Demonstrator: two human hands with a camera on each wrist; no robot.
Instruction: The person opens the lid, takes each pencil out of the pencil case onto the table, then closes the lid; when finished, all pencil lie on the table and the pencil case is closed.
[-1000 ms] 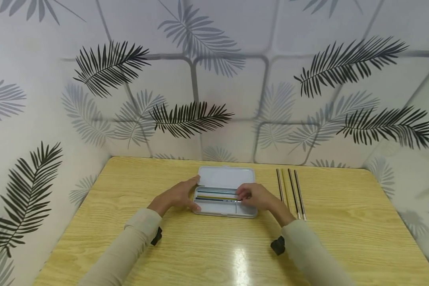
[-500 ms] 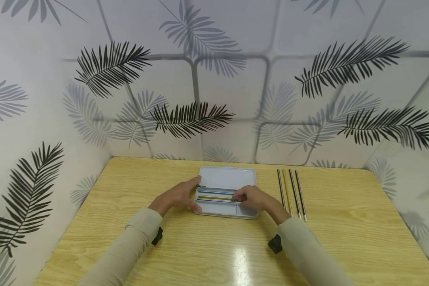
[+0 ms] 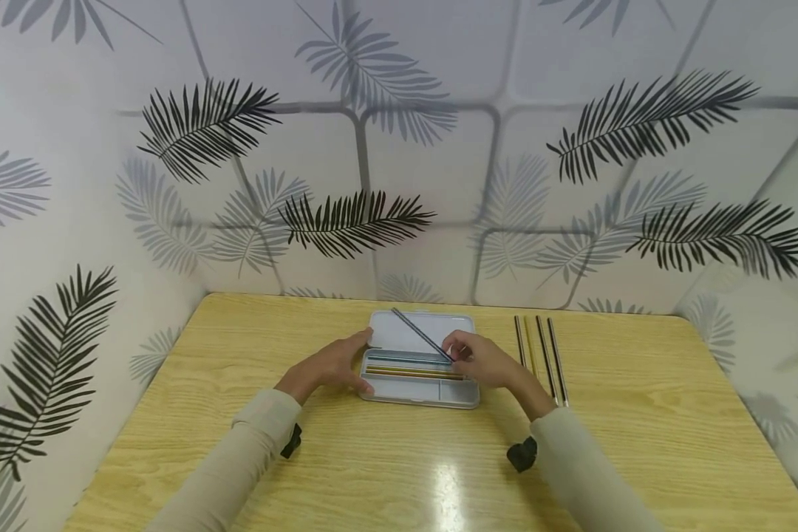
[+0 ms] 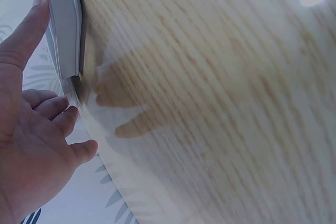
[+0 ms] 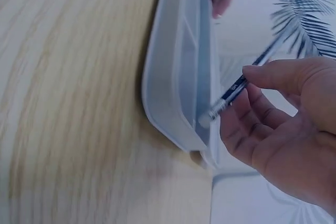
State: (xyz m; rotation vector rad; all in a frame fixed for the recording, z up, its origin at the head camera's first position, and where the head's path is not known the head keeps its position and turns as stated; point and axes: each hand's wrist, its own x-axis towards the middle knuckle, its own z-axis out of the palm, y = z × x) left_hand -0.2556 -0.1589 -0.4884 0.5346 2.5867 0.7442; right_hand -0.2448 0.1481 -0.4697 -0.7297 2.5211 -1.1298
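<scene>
A white pencil case (image 3: 419, 403) lies with its lid (image 3: 382, 325) folded back. My right hand (image 3: 485, 360) pinches a dark pencil (image 3: 420, 332) near its eraser end. That pencil slants up and left above the case. In the right wrist view, thumb and fingers grip the pencil (image 5: 229, 94), its pale eraser end just over the case's rim. My left hand (image 3: 332, 362) touches the case's left end, its thumb at the near corner and its fingers by the lid. In the left wrist view, the hand's (image 4: 42, 156) other fingers bend loosely. Gold pencils (image 3: 406, 371) and a blue-green pencil (image 3: 399, 359) lie inside.
On the wooden table (image 3: 306, 473), several pencils (image 3: 558, 362) lie side by side right of the case, partly behind my right wrist. A patterned wall (image 3: 425, 273) stands along the table's back edge. The case's front section (image 3: 399, 388) has a divider.
My right hand has lifted the dark pencil out of the case and moved slightly right, and the pencil has tilted up. My left hand has stayed at the case's left end.
</scene>
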